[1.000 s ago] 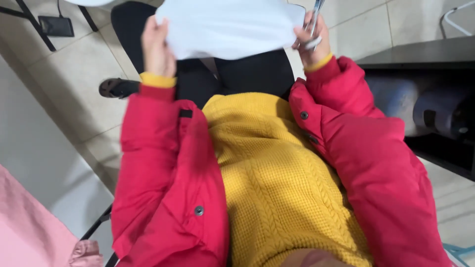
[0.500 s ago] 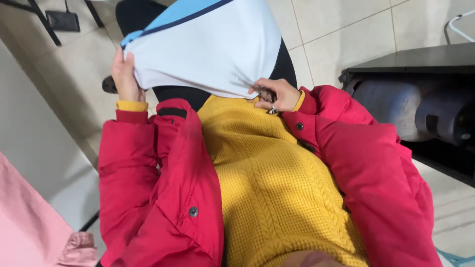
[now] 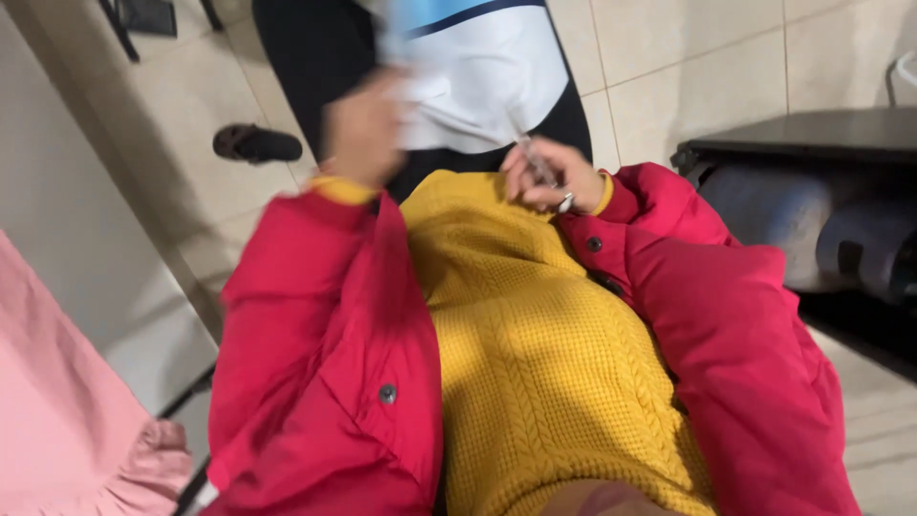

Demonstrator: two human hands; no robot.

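My left hand (image 3: 363,129) grips the near edge of a white cloth (image 3: 487,81) that has a light blue band and a dark stripe; the hand is blurred. My right hand (image 3: 549,172) is closed on the cloth's lower edge and also on a thin metal tool (image 3: 540,167), too small and blurred to name. The cloth lies over my lap, across dark trousers. Both arms wear red jacket sleeves over a yellow knitted sweater (image 3: 544,363).
A dark sandal (image 3: 256,143) lies on the tiled floor at the upper left. A black shelf (image 3: 812,134) with grey cylinders (image 3: 764,215) under it stands at the right. Pink fabric (image 3: 67,411) hangs at the lower left beside a white panel.
Both hands have come closer to my chest and nearer each other, drawing the cloth's edge in. The left hand is moving fast and blurred. The view has shifted.
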